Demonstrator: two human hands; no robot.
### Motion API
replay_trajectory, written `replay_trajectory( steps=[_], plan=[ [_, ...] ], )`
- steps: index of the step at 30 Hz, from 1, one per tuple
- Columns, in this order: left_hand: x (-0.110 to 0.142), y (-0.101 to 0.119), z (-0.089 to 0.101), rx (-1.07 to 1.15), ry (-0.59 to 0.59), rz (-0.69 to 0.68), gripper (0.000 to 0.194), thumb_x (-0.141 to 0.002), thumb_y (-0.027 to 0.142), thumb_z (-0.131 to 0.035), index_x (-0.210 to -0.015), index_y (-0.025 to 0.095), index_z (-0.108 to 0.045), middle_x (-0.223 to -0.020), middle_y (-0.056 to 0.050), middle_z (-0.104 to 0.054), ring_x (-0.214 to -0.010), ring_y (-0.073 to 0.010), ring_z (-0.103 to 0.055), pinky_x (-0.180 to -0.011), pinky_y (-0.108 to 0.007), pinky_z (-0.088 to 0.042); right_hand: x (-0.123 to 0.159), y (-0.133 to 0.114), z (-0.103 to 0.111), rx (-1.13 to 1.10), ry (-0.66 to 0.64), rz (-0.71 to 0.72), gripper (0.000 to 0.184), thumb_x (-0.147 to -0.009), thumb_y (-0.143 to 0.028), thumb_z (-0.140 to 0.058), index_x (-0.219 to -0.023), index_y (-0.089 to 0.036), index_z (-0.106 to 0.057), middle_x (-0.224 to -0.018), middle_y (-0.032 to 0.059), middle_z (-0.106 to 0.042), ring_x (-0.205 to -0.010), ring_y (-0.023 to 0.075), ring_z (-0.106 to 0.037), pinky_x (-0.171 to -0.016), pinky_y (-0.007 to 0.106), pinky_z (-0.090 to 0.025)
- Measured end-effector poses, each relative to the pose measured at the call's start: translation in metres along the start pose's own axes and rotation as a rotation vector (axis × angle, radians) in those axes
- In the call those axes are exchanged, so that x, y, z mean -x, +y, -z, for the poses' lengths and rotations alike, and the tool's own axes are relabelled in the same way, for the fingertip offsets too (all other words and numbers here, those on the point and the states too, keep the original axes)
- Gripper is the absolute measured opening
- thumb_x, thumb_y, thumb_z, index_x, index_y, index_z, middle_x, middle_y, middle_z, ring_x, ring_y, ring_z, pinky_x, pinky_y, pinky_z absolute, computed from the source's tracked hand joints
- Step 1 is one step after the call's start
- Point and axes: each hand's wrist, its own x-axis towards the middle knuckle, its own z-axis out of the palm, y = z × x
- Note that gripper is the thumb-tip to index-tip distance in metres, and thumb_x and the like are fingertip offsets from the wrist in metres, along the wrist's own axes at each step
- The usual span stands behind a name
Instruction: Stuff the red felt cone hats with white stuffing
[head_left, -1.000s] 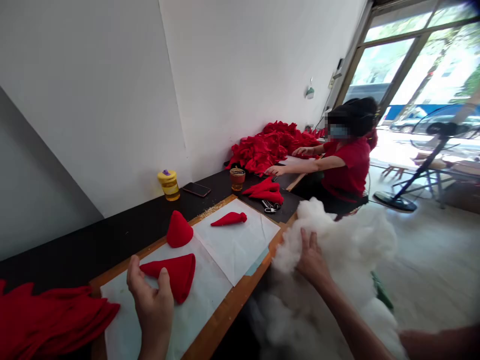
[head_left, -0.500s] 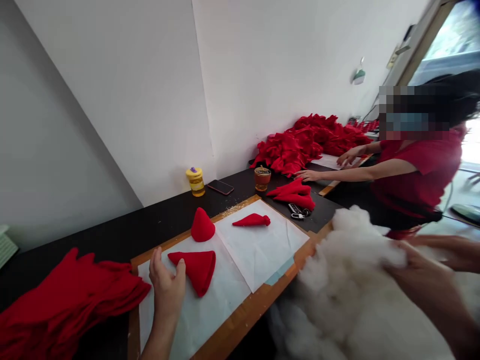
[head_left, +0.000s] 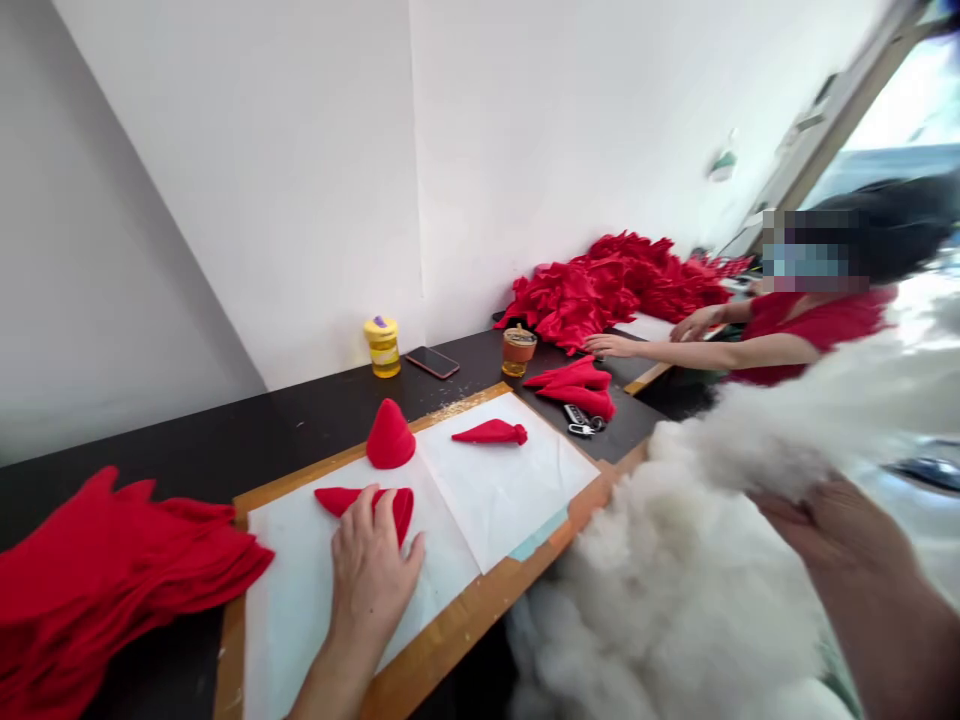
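Note:
My left hand point(head_left: 373, 578) lies flat on a flat red felt cone point(head_left: 352, 497) that rests on white paper point(head_left: 510, 490) over a wooden board point(head_left: 457, 630). My right hand point(head_left: 832, 520) grips a tuft of white stuffing fibre point(head_left: 675, 580), pulled up and to the right from the big pile beside the board. A stuffed red cone point(head_left: 389, 436) stands upright behind my left hand. Another slim red cone point(head_left: 491, 433) lies on its side on the paper farther right.
A stack of flat red felt pieces point(head_left: 97, 570) lies at the left. On the black table point(head_left: 247, 440) stand a yellow jar point(head_left: 383, 346), a phone point(head_left: 432, 362), a cup point(head_left: 517, 352) and keys point(head_left: 579, 421). A co-worker in red point(head_left: 795, 320) handles a red felt heap point(head_left: 607, 285).
My left hand moved from the cone's tip onto the flat red cone, covering most of it. My right hand drew a tuft of stuffing up and to the right.

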Motion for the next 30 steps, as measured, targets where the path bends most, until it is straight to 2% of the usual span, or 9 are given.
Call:
replay_trajectory(
  steps=[3, 7, 11, 15, 18, 22, 24, 27, 30],
  plan=[
    [-0.01, -0.012, -0.004, -0.04, -0.101, 0.004, 0.03, -0.088, 0.03, -0.049, -0.105, 0.014, -0.068, -0.112, -0.014, -0.063, -0.104, -0.0304, -0.057, -0.085, -0.041, -0.049, -0.001, -0.037, -0.002, -0.57, 0.029, -0.238, 0.034, -0.083, -0.046, -0.066, -0.063, -0.024, -0.05, -0.051, -0.0048, -0.033, -0.039, 0.0049, -0.025, -0.034, 0.021, -0.015],
    [-0.019, -0.02, 0.004, 0.059, -0.134, 0.029, 0.026, -0.09, 0.026, -0.041, -0.082, 0.017, -0.065, -0.093, -0.011, -0.062, -0.093, -0.0276, -0.056, -0.087, -0.041, -0.048, 0.005, -0.07, -0.06, -0.786, -0.114, -0.28, 0.04, -0.076, -0.047, -0.072, -0.064, -0.024, -0.041, -0.051, -0.0092, -0.028, -0.041, 0.0048, -0.01, -0.031, 0.016, -0.009],
    [-0.018, 0.009, 0.014, 0.693, -0.147, 0.165, 0.038, -0.088, 0.041, -0.056, -0.115, 0.015, -0.063, -0.122, -0.015, -0.062, -0.117, -0.0296, -0.055, -0.106, -0.047, -0.045, 0.021, -0.095, -0.134, -0.776, -0.339, -0.262, 0.026, -0.076, -0.042, -0.063, -0.069, -0.023, -0.048, -0.052, -0.0074, -0.038, -0.04, 0.0056, -0.018, -0.03, 0.015, -0.013],
    [-0.013, 0.066, 0.013, 1.583, -0.565, 0.407, 0.086, -0.082, 0.055, -0.072, -0.154, 0.026, -0.035, -0.151, -0.016, -0.046, -0.131, -0.0294, -0.053, -0.1, -0.041, -0.052, 0.052, -0.122, -0.198, -0.659, -0.492, -0.189, 0.006, -0.07, -0.025, -0.052, -0.066, -0.022, -0.05, -0.053, -0.0041, -0.045, -0.042, 0.0099, -0.037, -0.034, 0.019, -0.031],
    [-0.013, 0.094, 0.003, 1.809, -0.623, 0.752, 0.068, -0.086, 0.048, -0.069, -0.142, 0.015, -0.05, -0.132, -0.015, -0.062, -0.114, -0.0254, -0.064, -0.096, -0.036, -0.054, 0.07, -0.135, -0.223, -0.511, -0.475, -0.072, 0.015, -0.066, -0.014, -0.054, -0.079, -0.021, -0.057, -0.081, 0.001, -0.061, -0.074, 0.0167, -0.059, -0.071, 0.029, -0.056],
    [-0.018, 0.103, -0.016, 1.787, -0.532, 0.932, 0.036, -0.092, 0.03, -0.051, -0.122, 0.012, -0.058, -0.115, -0.011, -0.069, -0.093, -0.017, -0.069, -0.082, -0.028, -0.058, 0.084, -0.135, -0.196, -0.298, -0.565, 0.088, 0.055, -0.07, -0.012, -0.066, -0.124, -0.021, -0.061, -0.131, 0.0097, -0.059, -0.107, 0.0227, -0.063, -0.091, 0.035, -0.056],
    [-0.02, 0.102, -0.023, 1.798, -0.557, 0.912, 0.028, -0.085, 0.025, -0.058, -0.111, 0.014, -0.06, -0.102, -0.007, -0.069, -0.08, -0.0143, -0.067, -0.073, -0.026, -0.057, 0.091, -0.12, -0.162, -0.066, -0.58, 0.257, 0.078, -0.077, -0.011, -0.068, -0.149, -0.028, -0.043, -0.161, 0.0112, -0.033, -0.137, 0.0266, -0.048, -0.106, 0.039, -0.05],
    [-0.019, 0.103, -0.028, 1.788, -0.555, 0.881, 0.03, -0.075, 0.022, -0.07, -0.102, 0.016, -0.06, -0.09, -0.001, -0.065, -0.071, -0.0104, -0.061, -0.065, -0.022, -0.054, 0.1, -0.067, -0.113, 0.331, -0.346, 0.365, 0.079, -0.083, -0.015, -0.066, -0.153, -0.035, -0.036, -0.166, 0.0061, -0.026, -0.151, 0.032, -0.028, -0.119, 0.056, -0.035],
    [-0.02, 0.106, -0.03, 1.731, -0.548, 0.886, 0.034, -0.075, 0.026, -0.072, -0.105, 0.016, -0.059, -0.096, -0.004, -0.062, -0.073, -0.0114, -0.061, -0.063, -0.024, -0.054, 0.104, 0.007, -0.093, 0.564, -0.238, 0.203, 0.086, -0.076, -0.02, -0.069, -0.155, -0.03, -0.037, -0.168, 0.0121, -0.02, -0.149, 0.0439, -0.028, -0.11, 0.065, -0.04]
  ],
)
